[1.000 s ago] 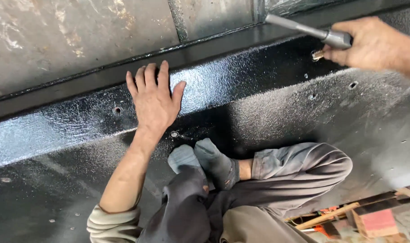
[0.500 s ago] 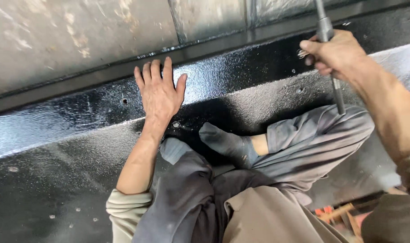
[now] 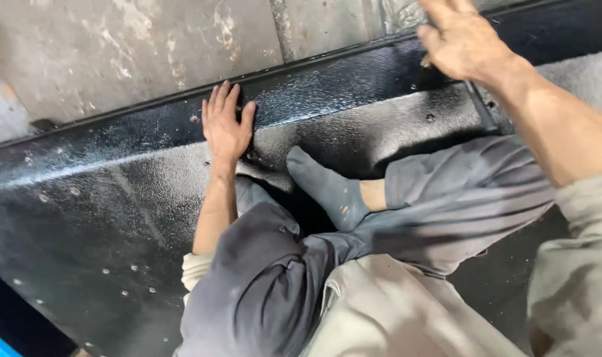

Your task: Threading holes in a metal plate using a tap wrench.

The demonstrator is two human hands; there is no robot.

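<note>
Your left hand [image 3: 225, 125] lies flat and open, fingers spread, pressing on the black panel [image 3: 116, 218] at centre frame, right at the bend where its raised lip meets the flat face. Your right hand [image 3: 461, 41] is at the upper right, curled over a dark bar [image 3: 481, 109] that runs down across the panel; whether it is fully closed on the bar cannot be told, since the grip is hidden by the knuckles. Keep the left palm weighted near the bend so the panel does not shift while the right hand works. Your socked foot [image 3: 327, 188] sits just beside the left wrist, and your trouser leg [image 3: 473, 198] lies touching the bar's lower end, so room there is tight. Small holes [image 3: 430, 118] dot the lip. Open panel lies toward the lower left; the grey wall [image 3: 135, 53] bounds the upper edge.
</note>
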